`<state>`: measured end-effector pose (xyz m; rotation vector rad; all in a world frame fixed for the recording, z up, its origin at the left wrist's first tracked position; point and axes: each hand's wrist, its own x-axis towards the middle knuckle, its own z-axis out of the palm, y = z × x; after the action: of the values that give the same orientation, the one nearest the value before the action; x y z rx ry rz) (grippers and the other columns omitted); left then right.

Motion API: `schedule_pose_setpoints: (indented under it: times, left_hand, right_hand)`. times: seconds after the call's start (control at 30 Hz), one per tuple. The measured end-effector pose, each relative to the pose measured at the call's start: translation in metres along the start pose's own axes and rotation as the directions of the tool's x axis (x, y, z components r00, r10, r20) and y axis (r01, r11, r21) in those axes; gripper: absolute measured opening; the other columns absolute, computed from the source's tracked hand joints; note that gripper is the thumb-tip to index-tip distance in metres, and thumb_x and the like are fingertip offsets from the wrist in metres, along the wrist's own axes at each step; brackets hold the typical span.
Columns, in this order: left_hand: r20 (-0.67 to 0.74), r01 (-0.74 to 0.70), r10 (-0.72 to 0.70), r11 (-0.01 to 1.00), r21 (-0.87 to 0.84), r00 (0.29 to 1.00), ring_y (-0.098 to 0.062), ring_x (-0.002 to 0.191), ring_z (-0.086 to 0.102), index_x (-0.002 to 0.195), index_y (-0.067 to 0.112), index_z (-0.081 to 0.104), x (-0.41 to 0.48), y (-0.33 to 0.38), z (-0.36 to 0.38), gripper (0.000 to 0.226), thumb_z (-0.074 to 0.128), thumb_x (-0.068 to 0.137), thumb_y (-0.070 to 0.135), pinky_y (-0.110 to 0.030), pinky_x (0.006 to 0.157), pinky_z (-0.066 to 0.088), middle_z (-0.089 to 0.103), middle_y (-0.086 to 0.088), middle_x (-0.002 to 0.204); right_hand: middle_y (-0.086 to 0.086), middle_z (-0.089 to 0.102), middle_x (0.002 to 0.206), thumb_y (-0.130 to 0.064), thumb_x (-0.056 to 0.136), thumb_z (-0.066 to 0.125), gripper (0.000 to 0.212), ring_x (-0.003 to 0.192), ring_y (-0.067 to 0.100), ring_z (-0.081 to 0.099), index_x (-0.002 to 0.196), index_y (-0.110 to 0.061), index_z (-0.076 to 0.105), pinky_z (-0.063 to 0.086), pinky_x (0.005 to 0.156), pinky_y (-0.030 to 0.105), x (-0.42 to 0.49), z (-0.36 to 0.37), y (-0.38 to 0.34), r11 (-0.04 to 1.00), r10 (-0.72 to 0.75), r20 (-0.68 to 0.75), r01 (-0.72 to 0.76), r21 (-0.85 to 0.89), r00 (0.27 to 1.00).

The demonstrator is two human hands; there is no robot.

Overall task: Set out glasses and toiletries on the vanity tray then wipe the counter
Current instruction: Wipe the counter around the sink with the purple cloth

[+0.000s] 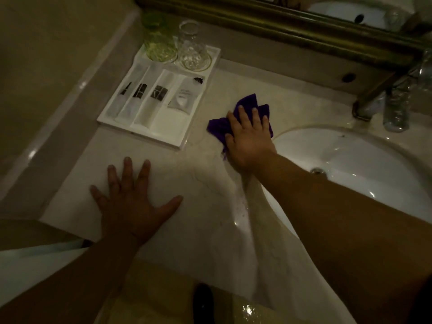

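A white vanity tray [173, 139] lies on the pale marble counter [205, 195], against the back left corner. At its far end stand a green glass [159, 43] and a clear glass [192, 49]. Several white toiletry packets [149, 99] lie side by side in its compartments. My right hand [247, 139] presses flat on a purple cloth [217, 128], just right of the tray and beside the sink rim. My left hand [131, 202] rests flat on the counter near the front edge, fingers spread, holding nothing.
A white oval sink [350, 160] fills the right side, with a brass tap [374, 94] and a clear plastic bottle [397, 106] behind it. A brass-framed mirror [280, 19] runs along the back wall. A tiled wall [46, 66] bounds the left.
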<state>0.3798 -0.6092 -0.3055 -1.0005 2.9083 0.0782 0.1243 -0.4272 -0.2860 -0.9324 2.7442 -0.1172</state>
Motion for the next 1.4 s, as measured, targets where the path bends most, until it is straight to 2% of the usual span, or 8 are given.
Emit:
schedule_pose_setpoints:
  times: [0.2, 0.43, 0.57, 0.73, 0.9, 1.07, 1.27, 1.4]
  left_hand:
    - [0.02, -0.003, 0.003, 1.0, -0.004, 1.0, -0.035, 0.151, -0.003, 0.157, 0.04, 0.003, -0.001, 0.0, -0.005, 0.11, 0.024, 0.068, 0.101, -0.072, 0.112, 0.001, 0.001, -0.004, 0.167]
    - [-0.014, -0.025, 0.024, 0.999, -0.042, 1.0, -0.036, 0.15, 0.003, 0.156, 0.041, 0.006, 0.0, 0.0, -0.001, 0.109, 0.025, 0.067, 0.101, -0.072, 0.11, 0.001, 0.008, -0.005, 0.167]
    - [-0.013, -0.036, 0.036, 0.996, -0.078, 0.999, -0.033, 0.151, 0.001, 0.157, 0.041, 0.003, 0.0, -0.001, -0.002, 0.11, 0.025, 0.067, 0.101, -0.071, 0.111, 0.0, 0.005, -0.003, 0.167]
    - [-0.055, -0.244, 0.239, 0.962, -0.126, 0.969, -0.03, 0.151, 0.008, 0.158, 0.037, 0.005, -0.007, 0.001, -0.007, 0.107, 0.032, 0.073, 0.096, -0.069, 0.114, 0.006, 0.008, -0.003, 0.167]
    - [-0.034, -0.417, 0.416, 0.902, -0.112, 0.909, -0.028, 0.152, 0.0, 0.158, 0.035, 0.005, -0.025, 0.032, -0.015, 0.112, 0.032, 0.07, 0.098, -0.069, 0.114, 0.006, 0.002, -0.002, 0.168]
    - [0.006, -0.434, 0.439, 0.889, -0.144, 0.898, -0.024, 0.152, -0.007, 0.159, 0.032, -0.002, -0.041, 0.053, -0.018, 0.116, 0.029, 0.069, 0.099, -0.067, 0.115, 0.003, -0.004, -0.001, 0.168]
    - [0.008, -0.483, 0.487, 0.868, -0.115, 0.873, -0.027, 0.152, 0.0, 0.159, 0.028, 0.006, -0.054, 0.067, -0.028, 0.118, 0.031, 0.068, 0.1, -0.067, 0.116, 0.003, 0.003, -0.005, 0.167]
    - [0.019, -0.517, 0.522, 0.849, -0.112, 0.853, -0.026, 0.152, -0.002, 0.159, 0.028, 0.006, -0.068, 0.074, -0.03, 0.12, 0.032, 0.067, 0.1, -0.066, 0.116, 0.001, 0.002, -0.004, 0.167]
  right_hand:
    - [0.007, -0.003, 0.172, -0.049, 0.105, 0.018, 0.064, 0.156, 0.035, -0.009, 0.164, -0.026, 0.006, -0.007, 0.124, 0.053, -0.014, 0.007, -0.007, 1.0, -0.017, -0.017, 0.017, 0.012, 1.0]
    - [0.007, -0.001, 0.172, -0.048, 0.106, 0.019, 0.063, 0.156, 0.035, -0.008, 0.164, -0.026, 0.007, -0.007, 0.125, 0.052, -0.039, 0.01, -0.017, 1.0, -0.005, -0.019, 0.005, 0.003, 1.0]
    - [0.006, -0.003, 0.172, -0.05, 0.105, 0.017, 0.064, 0.156, 0.034, -0.01, 0.164, -0.028, 0.005, -0.01, 0.123, 0.051, -0.056, 0.017, -0.023, 1.0, -0.006, -0.008, 0.006, 0.011, 1.0]
    - [0.004, -0.004, 0.172, -0.052, 0.104, 0.016, 0.064, 0.156, 0.032, -0.012, 0.164, -0.03, 0.005, -0.013, 0.122, 0.048, -0.08, 0.024, -0.026, 1.0, 0.007, -0.017, -0.006, 0.028, 1.0]
    - [0.004, -0.003, 0.172, -0.051, 0.105, 0.016, 0.064, 0.156, 0.033, -0.012, 0.163, -0.029, 0.005, -0.014, 0.12, 0.048, -0.1, 0.028, -0.032, 1.0, 0.007, -0.018, -0.006, 0.026, 1.0]
    - [0.003, -0.002, 0.172, -0.051, 0.105, 0.018, 0.064, 0.156, 0.032, -0.013, 0.163, -0.031, 0.003, -0.011, 0.123, 0.052, -0.121, 0.031, -0.035, 0.999, -0.034, 0.009, 0.034, 0.015, 0.999]
    - [0.004, 0.001, 0.172, -0.049, 0.106, 0.023, 0.063, 0.156, 0.033, -0.011, 0.164, -0.03, 0.008, -0.005, 0.124, 0.055, -0.153, 0.037, -0.043, 1.0, -0.022, -0.006, 0.022, 0.015, 1.0]
    - [0.004, 0.001, 0.172, -0.048, 0.106, 0.024, 0.063, 0.156, 0.032, -0.01, 0.164, -0.03, 0.008, -0.006, 0.124, 0.054, -0.182, 0.038, -0.039, 0.999, -0.044, -0.01, 0.044, 0.008, 0.999]
